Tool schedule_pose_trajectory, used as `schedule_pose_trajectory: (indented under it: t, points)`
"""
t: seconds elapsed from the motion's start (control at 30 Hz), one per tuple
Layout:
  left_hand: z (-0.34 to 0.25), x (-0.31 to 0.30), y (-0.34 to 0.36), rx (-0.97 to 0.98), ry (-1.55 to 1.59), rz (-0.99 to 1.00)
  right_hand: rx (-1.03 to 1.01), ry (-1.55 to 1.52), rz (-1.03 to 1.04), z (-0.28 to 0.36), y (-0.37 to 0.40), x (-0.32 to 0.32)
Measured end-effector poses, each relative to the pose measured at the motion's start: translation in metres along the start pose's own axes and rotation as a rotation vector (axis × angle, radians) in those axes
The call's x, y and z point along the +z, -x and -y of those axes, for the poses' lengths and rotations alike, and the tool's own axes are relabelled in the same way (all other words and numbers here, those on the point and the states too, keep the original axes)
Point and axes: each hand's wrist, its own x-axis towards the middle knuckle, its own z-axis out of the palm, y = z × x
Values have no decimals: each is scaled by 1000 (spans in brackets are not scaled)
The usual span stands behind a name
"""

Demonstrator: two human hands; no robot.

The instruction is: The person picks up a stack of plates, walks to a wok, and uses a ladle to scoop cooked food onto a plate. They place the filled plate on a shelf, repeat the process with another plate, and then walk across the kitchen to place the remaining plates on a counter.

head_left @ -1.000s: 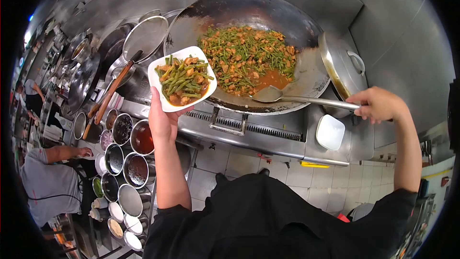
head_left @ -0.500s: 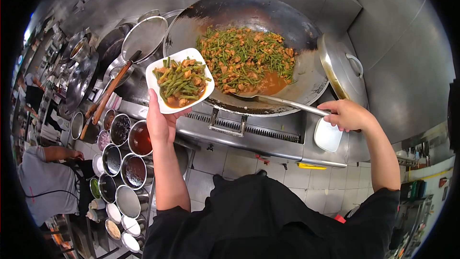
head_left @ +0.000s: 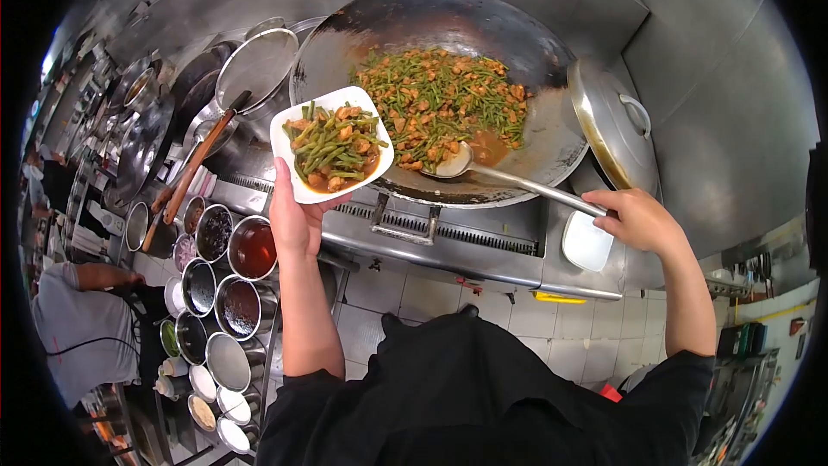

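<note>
My left hand [head_left: 297,216] holds a white square bowl [head_left: 385,158] from beneath, at the wok's near left edge. Cut green beans and meat pieces in brown sauce [head_left: 336,145] fill the bowl. My right hand [head_left: 634,217] is closed round the handle of a long metal ladle [head_left: 535,187]. The ladle's head rests in the large wok [head_left: 552,125], at the near edge of a heap of the same beans and meat [head_left: 440,99]. A little sauce pools beside the ladle's head. Below my right hand, a white dish [head_left: 587,242] stands on the steel counter.
A metal lid [head_left: 611,121] leans against the wok's right side. At left are a round strainer [head_left: 256,69], a wooden-handled tool [head_left: 194,168] and several pots of sauces and seasonings [head_left: 253,248]. A person in a grey shirt [head_left: 82,324] stands at far left.
The ladle's head has risen out of the sauce and now shows at the heap's edge. The bowl in my left hand has shifted slightly right, towards the wok.
</note>
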Motion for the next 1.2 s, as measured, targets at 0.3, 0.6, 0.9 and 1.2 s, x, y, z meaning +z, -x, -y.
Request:
schedule_pose_trajectory:
  t: [0.3,0.6,0.9,1.2]
  points:
    - [-1,-6,-2,12,-13,23,114,-158,-66,-24,31,1]
    - [18,9,-13,-48,1,81,270,-366,-215,-15,72,-15]
    - [42,31,-17,-138,-18,141,-6,-193,-441,26,92,-44]
    - [55,36,-17,-197,47,224,-30,-151,-416,39,92,-48]
